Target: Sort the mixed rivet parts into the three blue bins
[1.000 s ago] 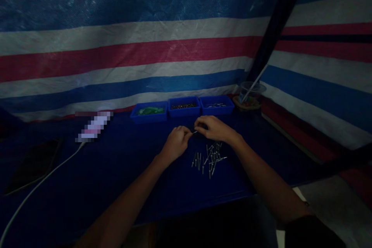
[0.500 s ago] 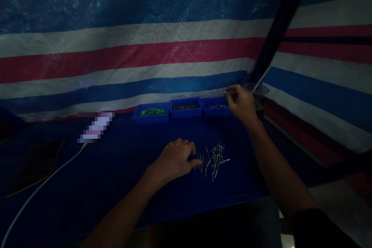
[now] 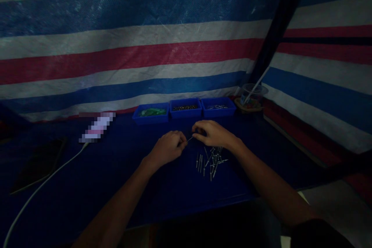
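Note:
My right hand (image 3: 213, 132) is closed in a pinch on a thin metal rod (image 3: 190, 139) above the table. The rod slants down to the left, and its other end meets the fingertips of my left hand (image 3: 170, 146). My left fingers are pressed together; what they hold, if anything, is too small to make out. Just below my right hand lies a loose pile of slim metal rods (image 3: 215, 161), several with a thicker collar near the middle. Left of the pile, a few rods (image 3: 200, 162) stand side by side in a rough row.
Along the back stand a blue tray (image 3: 151, 119) with green material, a blue tray (image 3: 186, 114) of small brassy pieces, and a blue tray (image 3: 219, 112) of metal rods. A clear cup (image 3: 252, 95) with a straw is at right. A phone (image 3: 97, 128) with a white cable lies left.
My right hand has come from the right tray down and left to my left hand, carrying the thin rod. My left hand has moved slightly up and left from the rods, its fingers closing.

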Motion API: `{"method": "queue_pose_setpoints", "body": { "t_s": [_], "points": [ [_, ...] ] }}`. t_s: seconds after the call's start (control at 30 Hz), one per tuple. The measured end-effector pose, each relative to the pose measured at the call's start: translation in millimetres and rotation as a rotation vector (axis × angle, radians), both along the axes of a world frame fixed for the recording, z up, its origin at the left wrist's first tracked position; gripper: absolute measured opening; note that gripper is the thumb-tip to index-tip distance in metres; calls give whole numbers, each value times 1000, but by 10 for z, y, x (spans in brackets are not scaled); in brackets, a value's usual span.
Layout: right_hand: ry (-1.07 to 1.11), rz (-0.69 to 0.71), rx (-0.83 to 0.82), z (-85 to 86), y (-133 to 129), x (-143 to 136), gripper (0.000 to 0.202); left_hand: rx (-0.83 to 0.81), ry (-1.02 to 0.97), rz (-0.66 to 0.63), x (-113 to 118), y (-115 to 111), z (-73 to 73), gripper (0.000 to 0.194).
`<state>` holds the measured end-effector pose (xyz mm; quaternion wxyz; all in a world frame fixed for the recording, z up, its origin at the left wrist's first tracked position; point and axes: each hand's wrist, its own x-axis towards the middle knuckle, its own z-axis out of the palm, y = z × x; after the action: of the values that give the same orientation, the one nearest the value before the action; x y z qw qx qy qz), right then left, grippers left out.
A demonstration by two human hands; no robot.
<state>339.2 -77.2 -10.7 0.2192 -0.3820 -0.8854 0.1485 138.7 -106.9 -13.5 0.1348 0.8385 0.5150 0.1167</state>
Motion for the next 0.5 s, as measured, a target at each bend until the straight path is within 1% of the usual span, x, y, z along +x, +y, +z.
{"method": "queue_pose_setpoints", "body": {
  "t_s": [0.07,0.2,0.3,0.37,0.4,0.43,0.5],
  "points": [
    [8,34,31,0,-10,-19,10,31,-50,0,-23,22,26,15],
    [17,71,106,35,-41,-29,9,75,-105,-13,-9,15,63,13],
    [1,93,181,106,-94,-20,10,70,-169,-17,20,8,70,12],
    [44,67,288,190,-115,36,12,59,-224,10,42,-14,78,16],
    [99,12,367,240,-109,88,14,58,-233,27,56,-36,84,19],
    [173,-89,455,290,-86,157,16,59,-222,38,70,-66,91,23],
    [324,-395,616,366,14,330,21,49,-139,19,101,-144,97,32]
  ]
}}
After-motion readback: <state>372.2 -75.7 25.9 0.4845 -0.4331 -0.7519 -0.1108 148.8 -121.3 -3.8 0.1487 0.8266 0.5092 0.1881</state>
